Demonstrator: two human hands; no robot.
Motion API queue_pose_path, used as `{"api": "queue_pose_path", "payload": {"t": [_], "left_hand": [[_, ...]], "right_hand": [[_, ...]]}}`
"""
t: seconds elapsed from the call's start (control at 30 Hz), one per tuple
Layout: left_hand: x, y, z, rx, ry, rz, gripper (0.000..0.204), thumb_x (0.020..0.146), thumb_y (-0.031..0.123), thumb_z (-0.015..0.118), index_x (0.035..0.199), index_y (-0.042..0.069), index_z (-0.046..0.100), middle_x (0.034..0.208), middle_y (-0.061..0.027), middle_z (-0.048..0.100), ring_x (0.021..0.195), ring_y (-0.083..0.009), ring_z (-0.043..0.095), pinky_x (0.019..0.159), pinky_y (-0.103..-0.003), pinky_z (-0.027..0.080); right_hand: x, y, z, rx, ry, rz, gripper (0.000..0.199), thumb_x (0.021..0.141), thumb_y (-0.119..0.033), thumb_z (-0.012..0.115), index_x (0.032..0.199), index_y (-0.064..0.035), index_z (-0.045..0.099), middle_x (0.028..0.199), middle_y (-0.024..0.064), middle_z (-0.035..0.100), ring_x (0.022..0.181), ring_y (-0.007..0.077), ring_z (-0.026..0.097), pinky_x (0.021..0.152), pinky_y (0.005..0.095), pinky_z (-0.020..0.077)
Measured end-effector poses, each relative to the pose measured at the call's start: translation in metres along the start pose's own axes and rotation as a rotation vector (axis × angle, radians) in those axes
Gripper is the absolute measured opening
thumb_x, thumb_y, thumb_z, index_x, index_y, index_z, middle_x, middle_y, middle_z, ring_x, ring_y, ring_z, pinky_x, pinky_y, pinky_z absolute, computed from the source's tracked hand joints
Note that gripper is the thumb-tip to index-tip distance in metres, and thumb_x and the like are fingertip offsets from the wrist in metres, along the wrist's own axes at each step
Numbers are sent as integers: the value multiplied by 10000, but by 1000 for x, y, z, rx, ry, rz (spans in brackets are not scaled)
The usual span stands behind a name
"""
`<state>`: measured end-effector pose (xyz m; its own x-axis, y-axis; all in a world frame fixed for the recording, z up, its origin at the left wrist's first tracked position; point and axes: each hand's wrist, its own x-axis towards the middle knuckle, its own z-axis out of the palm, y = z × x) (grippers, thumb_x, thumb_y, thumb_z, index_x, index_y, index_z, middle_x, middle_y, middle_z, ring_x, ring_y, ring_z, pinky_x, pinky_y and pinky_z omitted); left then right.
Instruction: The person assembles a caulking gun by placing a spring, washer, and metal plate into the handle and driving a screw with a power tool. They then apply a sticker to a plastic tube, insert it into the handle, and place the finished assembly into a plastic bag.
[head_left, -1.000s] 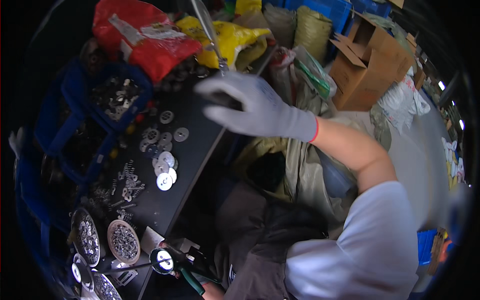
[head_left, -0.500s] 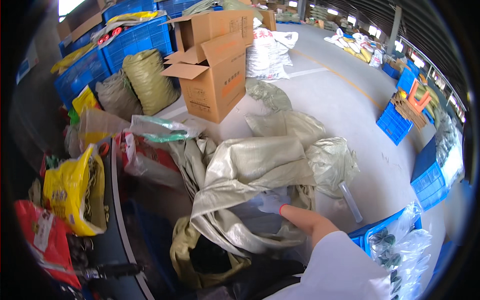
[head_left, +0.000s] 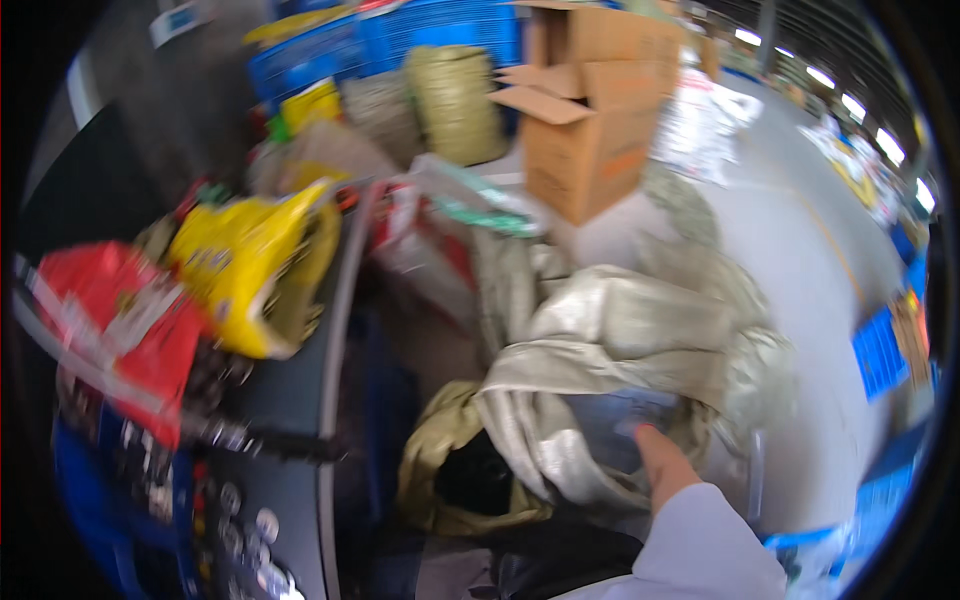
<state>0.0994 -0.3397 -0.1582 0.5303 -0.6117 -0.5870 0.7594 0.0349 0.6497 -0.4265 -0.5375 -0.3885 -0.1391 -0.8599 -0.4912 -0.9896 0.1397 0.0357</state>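
On the concrete floor point(head_left: 800, 250) to the right of the dark workbench point(head_left: 290, 390) lies the largest item, a slack grey-green woven sack point(head_left: 620, 340), crumpled, its mouth gaping toward the lower middle of the frame. Behind it stand stacked cardboard boxes point(head_left: 590, 110), and beyond those blue crates point(head_left: 440, 40). On the bench: a yellow bag point(head_left: 245, 265), a red bag point(head_left: 115, 320), and at the near end small round metal discs point(head_left: 250, 530), blurred. The frame is motion-blurred overall. Right hand point(head_left: 625, 425), gloved in grey, is sunk into the mouth of the sack, forearm and pale sleeve point(head_left: 700, 545) entering from the lower edge; the fingers are buried among the folds, so whether they are spread or pinched on anything cannot be told. Left hand is out of frame. Judged step: reaching into the sack, either feeling for its contents or taking hold of its fabric. Judged next requirement: a firm close on whatever lies inside, then a straight lift clear of the loose folds, which look likely to snag or collapse inward over the opening.
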Motion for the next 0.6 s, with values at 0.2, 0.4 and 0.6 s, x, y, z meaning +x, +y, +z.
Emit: {"api": "queue_pose_path", "payload": {"t": [0.2,0.4,0.6], "left_hand": [[-158,-8,-188,-260,477,172,267,775,307,646,989,176,738,803,-60,695,722,-301,667,613,-423,520],[-276,-72,-242,-368,728,70,262,764,311,655,973,186,750,783,-55,701,708,-306,671,600,-429,521],[-274,-72,-260,-64,696,101,292,794,303,631,1026,142,708,860,-83,676,780,-305,657,654,-426,518]], "right_hand": [[32,25,7,4,-76,9,767,702,-357,708,1374,-50,502,1418,186,498,1310,336,480,1091,416,402],[54,37,16,76,-19,-4,732,634,-146,708,1327,-17,511,1232,245,606,1147,339,587,930,392,495],[51,87,38,225,-434,-340,508,777,-360,691,1153,-28,615,1024,115,652,916,234,600,786,364,493]]}}
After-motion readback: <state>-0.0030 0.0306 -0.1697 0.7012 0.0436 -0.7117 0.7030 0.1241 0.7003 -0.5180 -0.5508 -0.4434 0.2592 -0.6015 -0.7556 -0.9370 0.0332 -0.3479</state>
